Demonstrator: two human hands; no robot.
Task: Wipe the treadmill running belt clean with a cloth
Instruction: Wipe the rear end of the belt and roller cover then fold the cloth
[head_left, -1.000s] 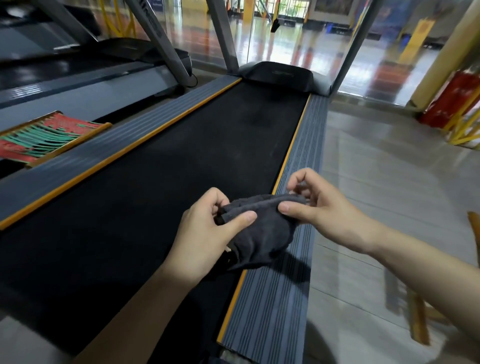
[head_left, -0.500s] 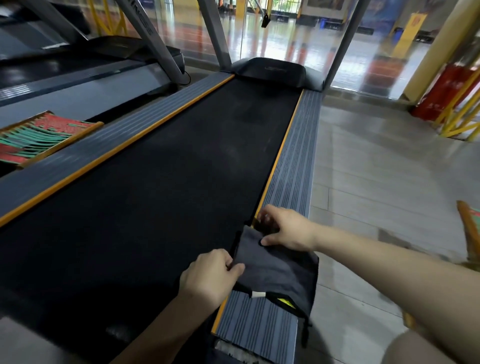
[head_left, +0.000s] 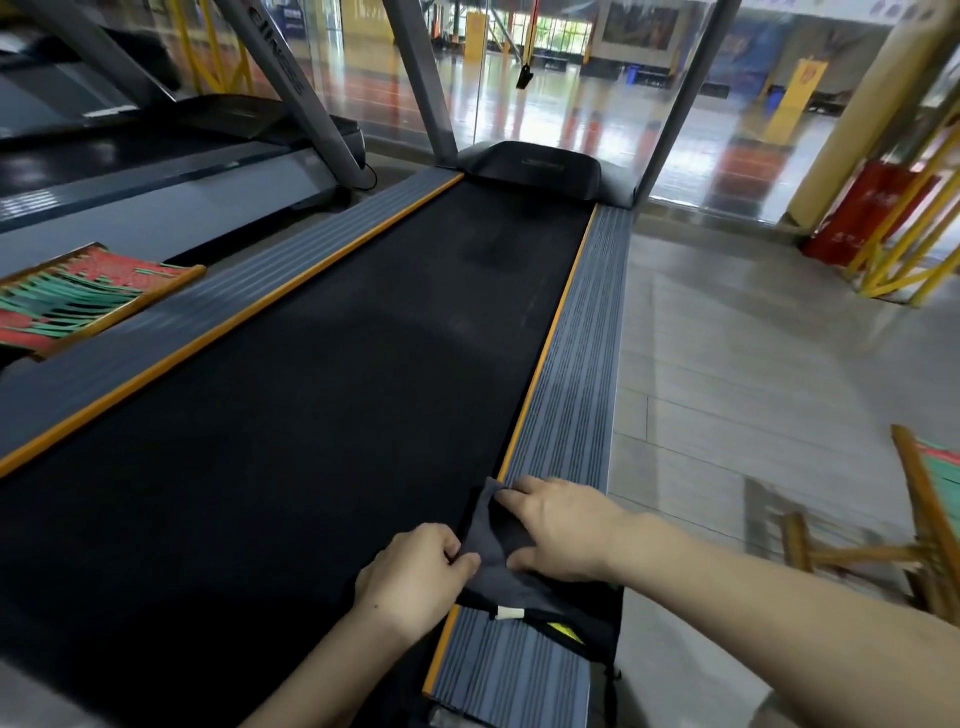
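The black running belt (head_left: 291, 415) stretches away from me between two grey ribbed side rails with orange edges. A dark grey cloth (head_left: 493, 551) lies across the right rail (head_left: 571, 364) and the belt's near right edge. My left hand (head_left: 415, 577) pinches the cloth's left edge with thumb and curled fingers. My right hand (head_left: 561, 525) lies flat on top of the cloth, fingers spread and pressing it down. The cloth's near end shows a white tag and a yellow label.
A second treadmill (head_left: 130, 171) stands on the left, with a red-and-green woven wooden frame (head_left: 78, 296) beside it. A wooden chair (head_left: 924, 525) is on the tiled floor at right. Grey uprights and glass stand at the far end; red and yellow fittings (head_left: 883, 218) are far right.
The cloth has come down from mid-air onto the right rail. My right hand has gone from pinching it to lying flat on it. My left hand keeps its pinch on the edge.
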